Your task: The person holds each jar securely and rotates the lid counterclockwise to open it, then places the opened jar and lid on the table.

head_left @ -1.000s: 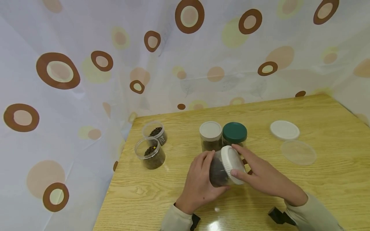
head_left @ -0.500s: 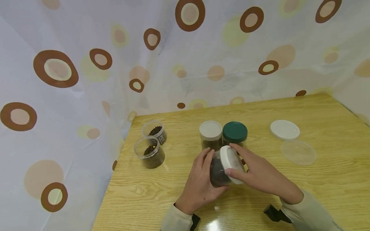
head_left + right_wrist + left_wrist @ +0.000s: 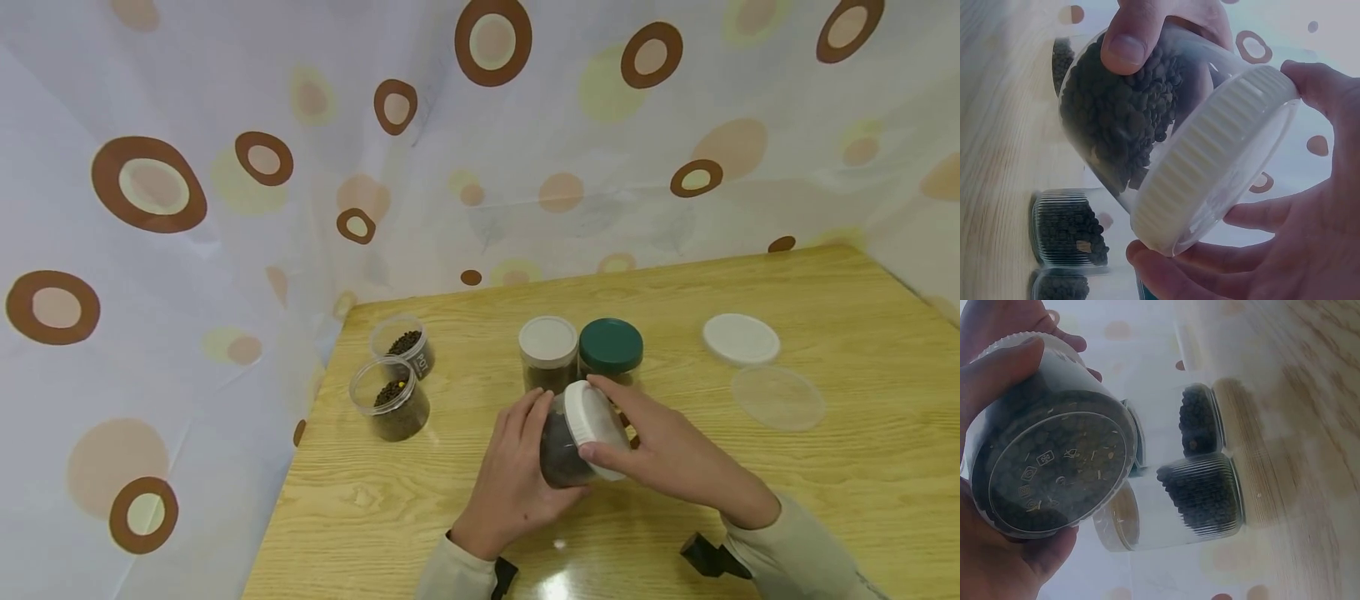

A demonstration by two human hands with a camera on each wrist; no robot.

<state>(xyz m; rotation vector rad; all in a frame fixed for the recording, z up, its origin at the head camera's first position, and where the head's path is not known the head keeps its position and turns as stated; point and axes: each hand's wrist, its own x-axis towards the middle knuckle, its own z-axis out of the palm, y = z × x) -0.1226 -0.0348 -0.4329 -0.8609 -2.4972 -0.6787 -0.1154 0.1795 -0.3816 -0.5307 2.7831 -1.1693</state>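
A clear plastic jar of dark pellets is held tilted above the table, its ribbed white lid toward the right. My left hand grips the jar body from the left, thumb and fingers curled round it. Fingertips and thumb of my right hand hold the lid by its rim. In the right wrist view the lid sits on the jar mouth, and the pellets lie toward the base. The left wrist view shows the jar's embossed bottom.
Behind the held jar stand a white-lidded jar and a green-lidded jar, both with dark pellets. Two lidless tubs of pellets are at the left. A white lid and a translucent disc lie at the right.
The right hand has shifted slightly left and turned at the wrist with its fingers on the lid. The jar has moved a little left; the left hand keeps its grip.
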